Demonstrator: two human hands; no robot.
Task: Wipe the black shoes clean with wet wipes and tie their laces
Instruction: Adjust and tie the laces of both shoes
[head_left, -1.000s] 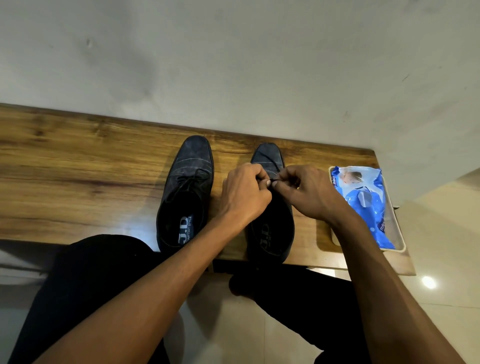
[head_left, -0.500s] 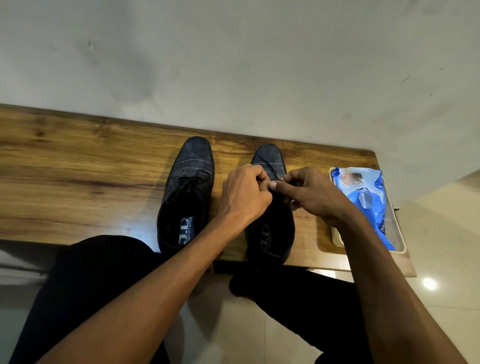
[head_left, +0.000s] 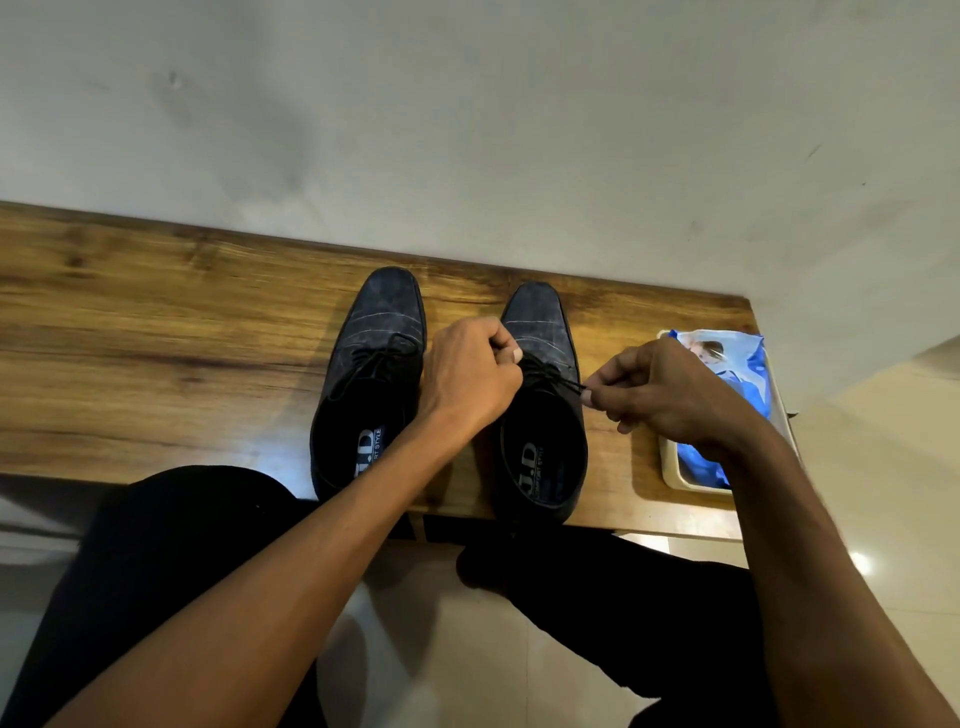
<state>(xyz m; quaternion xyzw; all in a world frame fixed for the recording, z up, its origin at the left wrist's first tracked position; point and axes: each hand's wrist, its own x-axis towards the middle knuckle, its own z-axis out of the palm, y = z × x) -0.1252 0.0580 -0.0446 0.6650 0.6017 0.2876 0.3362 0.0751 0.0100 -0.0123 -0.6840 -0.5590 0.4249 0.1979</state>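
While both hands worked the right shoe (head_left: 543, 395) by the bench's (head_left: 156, 332) near edge:
Left hand (head_left: 470, 382): pinched lace over tongue.
Right hand (head_left: 660, 395): pinched lace (head_left: 558, 378), drawn taut.

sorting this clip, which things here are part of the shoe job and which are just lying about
In the job: black lace-up right shoe, its thin black lace, both hands, black left shoe, blue wet-wipes pack.
Lying about: cream tray, wooden bench.
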